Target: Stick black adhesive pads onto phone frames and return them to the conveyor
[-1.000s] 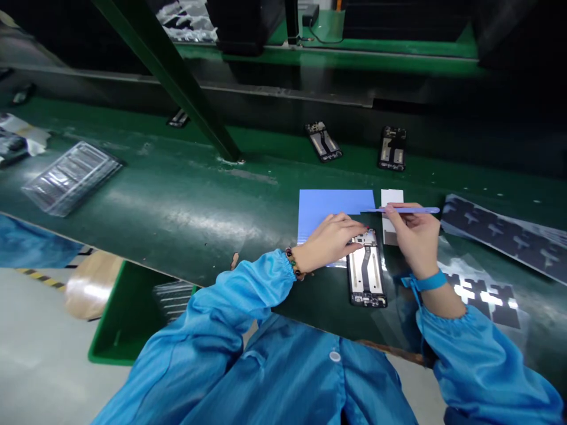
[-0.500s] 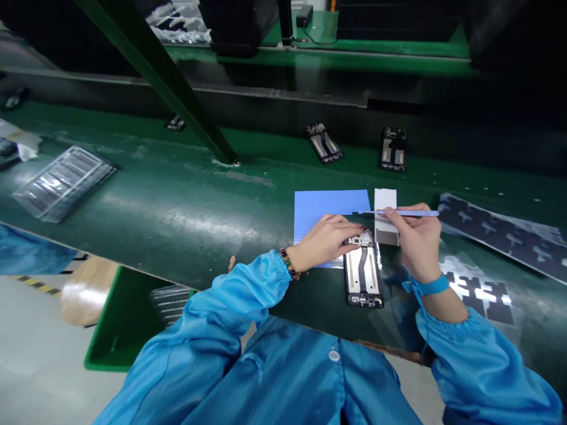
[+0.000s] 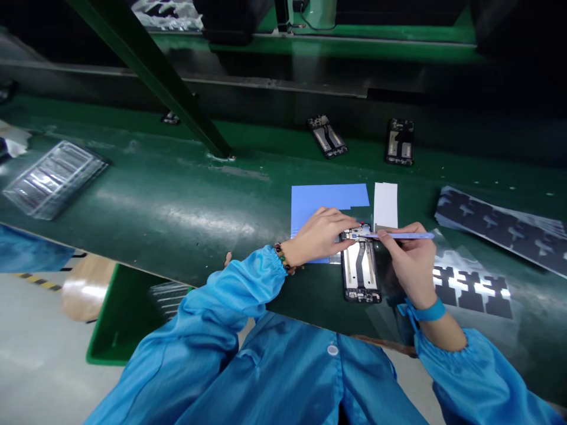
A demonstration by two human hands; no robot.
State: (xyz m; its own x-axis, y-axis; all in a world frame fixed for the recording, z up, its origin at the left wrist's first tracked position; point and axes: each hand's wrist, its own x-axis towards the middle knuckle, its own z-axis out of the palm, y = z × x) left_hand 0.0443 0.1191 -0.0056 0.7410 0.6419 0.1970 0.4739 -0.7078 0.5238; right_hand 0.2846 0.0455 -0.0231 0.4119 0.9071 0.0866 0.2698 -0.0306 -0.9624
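The left hand (image 3: pixel 321 236) grips the opened phone (image 3: pixel 353 271) near the front edge of the counter (image 3: pixel 177 206); the right hand (image 3: pixel 414 260) pinches purple tweezers (image 3: pixel 410 235) at its top. Broad counter separates phone from plastic trays (image 3: pixel 57 177).

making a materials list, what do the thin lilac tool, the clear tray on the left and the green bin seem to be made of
Thin lilac tool: plastic or coated metal, I can't tell which; smooth, mostly one colour.
Clear tray: probably thin moulded plastic, glossy; it is see-through, with bright glare along its ridges.
Green bin: likely rigid plastic, smooth; its walls are evenly coloured.
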